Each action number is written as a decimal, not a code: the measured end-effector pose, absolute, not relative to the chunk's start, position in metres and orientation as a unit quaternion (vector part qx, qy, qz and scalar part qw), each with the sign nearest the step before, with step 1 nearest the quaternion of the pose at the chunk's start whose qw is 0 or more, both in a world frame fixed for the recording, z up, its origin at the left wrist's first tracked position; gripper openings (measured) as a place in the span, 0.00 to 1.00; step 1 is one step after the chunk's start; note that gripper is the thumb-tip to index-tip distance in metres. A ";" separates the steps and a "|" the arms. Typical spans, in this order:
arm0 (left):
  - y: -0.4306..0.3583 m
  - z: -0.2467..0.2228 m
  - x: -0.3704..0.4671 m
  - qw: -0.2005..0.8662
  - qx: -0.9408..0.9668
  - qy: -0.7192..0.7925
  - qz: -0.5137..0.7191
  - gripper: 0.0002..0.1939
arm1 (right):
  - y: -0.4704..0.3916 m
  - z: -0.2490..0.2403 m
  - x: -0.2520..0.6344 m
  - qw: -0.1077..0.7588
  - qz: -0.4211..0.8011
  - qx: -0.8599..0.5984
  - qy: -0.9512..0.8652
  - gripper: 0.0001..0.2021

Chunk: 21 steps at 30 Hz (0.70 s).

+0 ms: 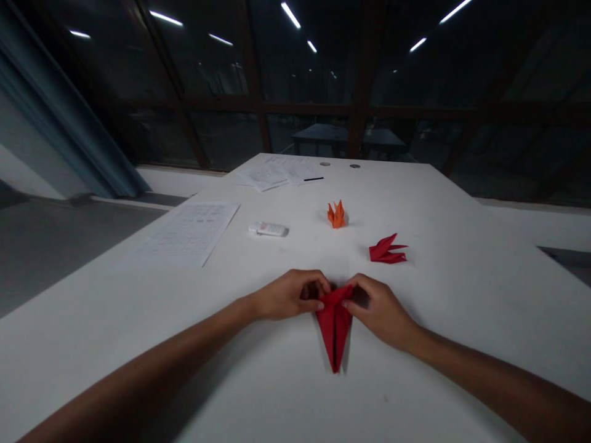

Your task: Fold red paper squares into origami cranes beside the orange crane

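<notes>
A partly folded piece of red origami paper (334,326) lies between my hands, its narrow point towards me and a dark slit down its middle. My left hand (295,294) pinches its upper left corner between thumb and fingers. On the other side, my right hand (379,307) grips the upper right corner the same way. The top edge of the paper is turned over between the two thumbs. Some fingertips are hidden behind the paper. Beyond my right hand rests a folded red paper figure (388,249), with an orange paper figure (337,214) standing farther back.
The white table (462,295) runs away from me towards dark windows. A white marker-like object (268,229) lies left of the orange figure. Printed sheet (184,234) is at the left edge; more papers (272,172) and a black pen (314,179) lie at the far end.
</notes>
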<state>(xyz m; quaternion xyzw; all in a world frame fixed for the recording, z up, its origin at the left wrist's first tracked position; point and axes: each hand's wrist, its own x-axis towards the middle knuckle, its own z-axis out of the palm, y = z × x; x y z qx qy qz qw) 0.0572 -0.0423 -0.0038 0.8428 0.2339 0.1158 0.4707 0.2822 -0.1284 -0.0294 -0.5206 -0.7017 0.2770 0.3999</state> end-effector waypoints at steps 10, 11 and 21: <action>-0.059 0.017 0.043 0.340 0.927 0.128 0.098 0.10 | -0.151 -0.015 0.285 0.230 0.150 -0.353 -0.895 0.06; -0.059 0.015 0.043 0.338 0.926 0.131 0.102 0.09 | -0.150 -0.015 0.285 0.230 0.151 -0.362 -0.891 0.05; -0.062 -0.003 0.045 0.255 0.935 0.207 0.135 0.35 | -0.136 -0.032 0.279 0.272 0.104 -0.564 -0.773 0.15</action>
